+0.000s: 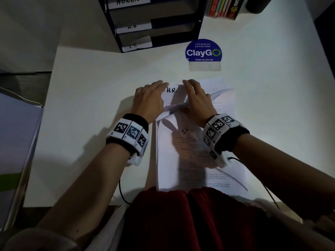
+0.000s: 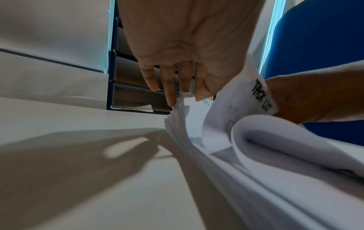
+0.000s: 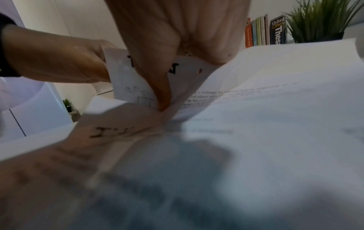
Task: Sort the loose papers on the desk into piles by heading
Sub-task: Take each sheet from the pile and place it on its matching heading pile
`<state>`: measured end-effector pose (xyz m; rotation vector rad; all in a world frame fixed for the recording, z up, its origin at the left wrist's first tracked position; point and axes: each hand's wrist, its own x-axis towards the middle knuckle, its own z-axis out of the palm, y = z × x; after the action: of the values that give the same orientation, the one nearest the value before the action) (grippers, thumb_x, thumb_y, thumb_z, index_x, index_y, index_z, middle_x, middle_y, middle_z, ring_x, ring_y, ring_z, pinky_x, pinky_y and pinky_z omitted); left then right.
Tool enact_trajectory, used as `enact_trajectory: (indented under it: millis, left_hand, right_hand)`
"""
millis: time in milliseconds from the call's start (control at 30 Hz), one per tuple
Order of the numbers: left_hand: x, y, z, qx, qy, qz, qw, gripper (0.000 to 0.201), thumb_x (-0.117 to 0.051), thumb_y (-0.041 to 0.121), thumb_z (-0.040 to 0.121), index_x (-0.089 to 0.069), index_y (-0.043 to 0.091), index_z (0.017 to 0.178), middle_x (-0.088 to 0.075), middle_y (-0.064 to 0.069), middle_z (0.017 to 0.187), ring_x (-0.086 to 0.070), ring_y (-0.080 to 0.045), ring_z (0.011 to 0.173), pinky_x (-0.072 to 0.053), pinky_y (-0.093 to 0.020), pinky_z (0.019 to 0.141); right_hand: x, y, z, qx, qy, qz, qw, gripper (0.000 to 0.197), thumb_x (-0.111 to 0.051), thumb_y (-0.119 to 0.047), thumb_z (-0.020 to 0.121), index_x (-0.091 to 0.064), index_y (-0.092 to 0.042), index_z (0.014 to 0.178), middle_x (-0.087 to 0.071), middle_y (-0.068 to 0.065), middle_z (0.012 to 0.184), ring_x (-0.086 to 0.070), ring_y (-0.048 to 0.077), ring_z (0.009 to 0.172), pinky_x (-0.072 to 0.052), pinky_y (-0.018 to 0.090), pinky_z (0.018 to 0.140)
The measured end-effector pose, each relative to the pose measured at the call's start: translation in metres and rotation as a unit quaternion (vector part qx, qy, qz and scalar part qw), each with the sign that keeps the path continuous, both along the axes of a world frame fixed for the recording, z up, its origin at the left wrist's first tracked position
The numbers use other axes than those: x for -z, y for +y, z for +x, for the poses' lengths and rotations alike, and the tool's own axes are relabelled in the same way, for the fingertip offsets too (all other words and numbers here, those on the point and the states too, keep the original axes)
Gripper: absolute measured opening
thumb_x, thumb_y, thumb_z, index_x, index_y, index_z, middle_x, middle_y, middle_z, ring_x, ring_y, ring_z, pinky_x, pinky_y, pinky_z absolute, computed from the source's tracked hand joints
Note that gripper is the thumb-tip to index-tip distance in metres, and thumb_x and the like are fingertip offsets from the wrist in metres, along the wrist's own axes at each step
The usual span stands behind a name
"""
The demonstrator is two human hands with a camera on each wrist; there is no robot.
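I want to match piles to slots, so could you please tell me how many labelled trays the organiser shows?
3: the ADMIN tray on top, H.R. tray in the middle, I.T. tray lowest; higher ones may be cropped.

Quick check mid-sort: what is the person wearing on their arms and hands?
Both hands, left hand and right hand, are bare, as are the forearms. Each wrist carries a black cuff ringed by white blocks printed with black square-code markers. A thin black cable trails from the right wrist unit.
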<state>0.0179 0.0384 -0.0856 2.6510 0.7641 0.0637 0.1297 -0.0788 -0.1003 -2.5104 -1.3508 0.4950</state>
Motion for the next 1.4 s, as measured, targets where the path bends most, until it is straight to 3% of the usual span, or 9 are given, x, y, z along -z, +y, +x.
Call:
enact_trajectory:
  millis: [333, 467, 600, 733, 867, 967, 1067, 1200, 1400]
  left_hand:
    - [0.004, 0.003, -0.002, -0.041, -0.088, -0.069, 0.993, 0.038, -0.039, 0.017, 0.089, -0.057, 0.013, 0.122, -0.051, -0.003, 0.135, -0.041, -0.021, 0.126, -0.028, -0.031, 0.102]
    - [-0.003, 0.002, -0.002, -0.113, -0.161, -0.193, 0.961, 0.045, -0.028, 0.03, 0.083, -0.064, 0.009, 0.098, -0.06, -0.005, 0.118, -0.048, -0.022, 0.114, -0.035, -0.036, 0.101]
    - [0.004, 0.007, -0.001, -0.111, -0.118, -0.206, 0.965, 0.038, -0.035, 0.025, 0.095, -0.055, 0.009, 0.123, -0.054, -0.008, 0.128, -0.046, -0.024, 0.121, -0.034, -0.04, 0.105]
    - [0.009, 0.006, 0.001, -0.094, -0.098, -0.17, 0.976, 0.035, -0.042, 0.017, 0.094, -0.054, 0.01, 0.126, -0.049, -0.008, 0.13, -0.042, -0.023, 0.123, -0.031, -0.035, 0.106]
    - [0.002, -0.002, 0.0, -0.104, -0.182, -0.233, 0.95, 0.049, -0.033, 0.038, 0.09, -0.06, 0.009, 0.118, -0.048, -0.005, 0.121, -0.041, -0.012, 0.113, -0.032, -0.024, 0.1]
    - [0.001, -0.005, -0.002, -0.124, -0.207, -0.252, 0.937, 0.051, -0.035, 0.046, 0.091, -0.052, 0.016, 0.128, -0.045, -0.005, 0.123, -0.04, -0.01, 0.112, -0.033, -0.017, 0.097]
    - [-0.005, -0.009, -0.004, -0.11, -0.212, -0.291, 0.926, 0.059, -0.041, 0.065, 0.079, -0.06, 0.022, 0.114, -0.052, 0.008, 0.11, -0.045, -0.009, 0.107, -0.037, -0.021, 0.094]
    - [-0.008, -0.015, 0.002, -0.135, -0.167, -0.414, 0.884, 0.032, -0.063, 0.032, 0.085, -0.063, 0.01, 0.109, -0.067, -0.004, 0.099, -0.063, -0.018, 0.091, -0.051, -0.029, 0.082]
    - [0.005, -0.018, 0.002, -0.25, -0.151, -0.437, 0.851, 0.024, -0.058, 0.011, 0.089, -0.064, 0.003, 0.11, -0.068, -0.016, 0.102, -0.065, -0.025, 0.085, -0.052, -0.032, 0.073]
  right_hand:
    - [-0.012, -0.005, -0.004, -0.03, -0.044, 0.005, 0.999, 0.05, -0.05, -0.012, 0.089, -0.034, -0.007, 0.136, -0.03, 0.011, 0.145, -0.043, 0.03, 0.121, -0.033, 0.04, 0.091]
    - [-0.012, -0.015, -0.012, -0.085, -0.076, 0.043, 0.993, 0.026, -0.058, -0.004, 0.078, -0.056, 0.0, 0.104, -0.056, 0.022, 0.11, -0.059, 0.037, 0.086, -0.039, 0.043, 0.076]
    - [-0.012, -0.02, -0.016, -0.116, -0.06, 0.036, 0.991, 0.025, -0.059, -0.01, 0.059, -0.06, -0.001, 0.082, -0.06, 0.018, 0.072, -0.06, 0.034, 0.059, -0.043, 0.04, 0.063]
    - [-0.015, -0.014, -0.011, -0.086, -0.034, 0.036, 0.995, 0.016, -0.06, -0.005, 0.073, -0.061, 0.001, 0.088, -0.062, 0.021, 0.085, -0.061, 0.039, 0.075, -0.037, 0.041, 0.073]
    - [-0.016, -0.005, -0.007, 0.006, -0.012, 0.106, 0.994, 0.044, -0.052, 0.004, 0.083, -0.048, -0.005, 0.126, -0.038, 0.019, 0.137, -0.049, 0.036, 0.113, -0.036, 0.046, 0.093]
    - [-0.017, -0.006, -0.003, 0.033, -0.031, 0.109, 0.993, 0.04, -0.053, 0.003, 0.083, -0.05, -0.005, 0.122, -0.04, 0.016, 0.133, -0.046, 0.032, 0.116, -0.031, 0.043, 0.098]
    - [-0.024, -0.009, 0.005, 0.014, -0.048, 0.05, 0.998, 0.018, -0.05, -0.008, 0.089, -0.061, -0.009, 0.104, -0.061, 0.008, 0.11, -0.056, 0.027, 0.102, -0.02, 0.038, 0.101]
    - [-0.051, 0.002, 0.019, 0.052, -0.036, 0.097, 0.993, 0.013, -0.055, -0.016, 0.089, -0.064, -0.014, 0.098, -0.068, 0.003, 0.102, -0.058, 0.022, 0.101, -0.02, 0.036, 0.1]
    - [-0.06, 0.008, 0.02, 0.01, -0.033, 0.126, 0.991, 0.046, -0.066, -0.045, 0.076, -0.056, -0.021, 0.114, -0.044, -0.003, 0.133, -0.035, 0.017, 0.127, -0.016, 0.044, 0.106]
